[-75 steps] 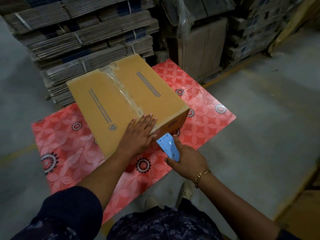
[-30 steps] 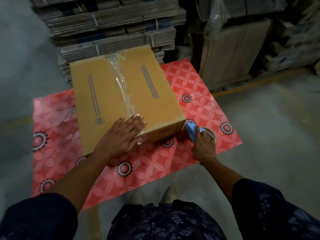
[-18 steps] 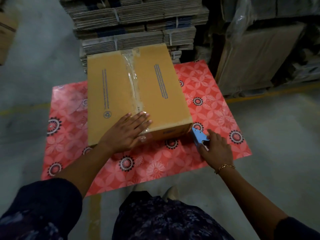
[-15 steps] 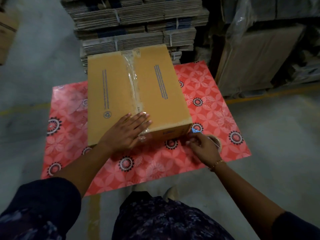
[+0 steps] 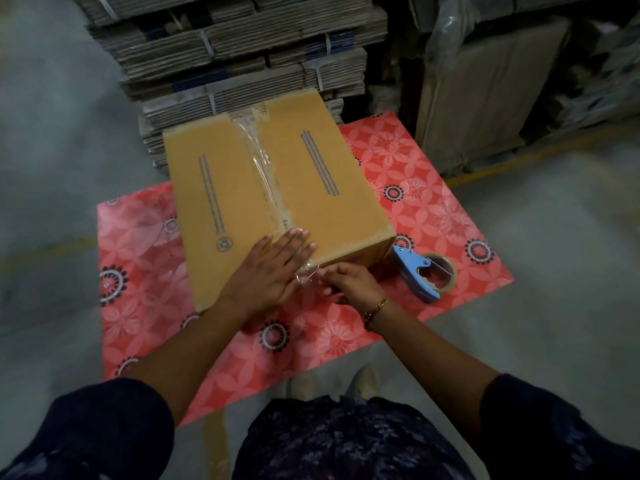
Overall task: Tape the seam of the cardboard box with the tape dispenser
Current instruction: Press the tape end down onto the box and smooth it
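A brown cardboard box (image 5: 322, 188) lies on a red flowered mat (image 5: 426, 216). Clear tape (image 5: 266, 171) runs along its middle seam from the far edge to the near edge. My left hand (image 5: 270, 271) rests flat, fingers spread, on the near end of the box top over the tape. My right hand (image 5: 349, 280) is at the box's near edge, its fingertips pinching the loose clear tape end that hangs there. The blue tape dispenser (image 5: 420, 275) with its roll lies on the mat to the right of the box, with no hand on it.
Bundled stacks of flat cardboard (image 5: 242, 53) rise right behind the box. Wrapped cardboard and more stacks (image 5: 485, 91) stand at the back right. Grey concrete floor (image 5: 554, 237) surrounds the mat. My shoes (image 5: 360, 381) are at the mat's near edge.
My right hand set the tape dispenser down on the mat right of the box, let go, and moved left to the tape end at the near edge. My left hand stayed on the box.
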### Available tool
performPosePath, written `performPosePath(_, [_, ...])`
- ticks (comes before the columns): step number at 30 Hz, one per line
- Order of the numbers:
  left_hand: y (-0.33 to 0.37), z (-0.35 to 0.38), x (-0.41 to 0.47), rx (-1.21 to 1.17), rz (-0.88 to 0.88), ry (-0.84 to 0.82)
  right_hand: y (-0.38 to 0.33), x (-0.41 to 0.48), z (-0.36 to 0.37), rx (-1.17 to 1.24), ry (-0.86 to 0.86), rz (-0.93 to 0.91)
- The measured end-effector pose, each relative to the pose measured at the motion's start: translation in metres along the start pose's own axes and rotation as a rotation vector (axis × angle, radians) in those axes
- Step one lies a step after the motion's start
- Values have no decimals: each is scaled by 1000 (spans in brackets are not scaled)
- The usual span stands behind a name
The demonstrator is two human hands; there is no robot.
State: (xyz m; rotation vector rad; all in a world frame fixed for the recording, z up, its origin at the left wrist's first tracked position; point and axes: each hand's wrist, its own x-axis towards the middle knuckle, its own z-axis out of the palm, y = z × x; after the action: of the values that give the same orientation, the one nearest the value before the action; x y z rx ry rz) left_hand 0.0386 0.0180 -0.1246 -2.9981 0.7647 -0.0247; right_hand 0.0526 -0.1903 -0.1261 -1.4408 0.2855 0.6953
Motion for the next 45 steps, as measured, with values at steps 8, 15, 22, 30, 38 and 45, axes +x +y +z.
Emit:
performPosePath(8, [-6,10,-6,85,176,220,9,-11,11,-95,185,-140])
performPosePath(15, [-11,9,-14,-12,305,433,26,-7,19,-208,311,-283])
performPosePath(22, [-10,9,-13,-25,300,394,38,4,27,-245,419,-335])
performPosePath(30, [-8,6,-8,50,282,314,50,11,34,-388,517,-403])
performPosePath(38, [-4,-4,-9,-23,207,186,59,14,41,-491,592,-498])
performPosePath(45, [-3,0,-8,83,247,213,61,15,44,-516,630,-530])
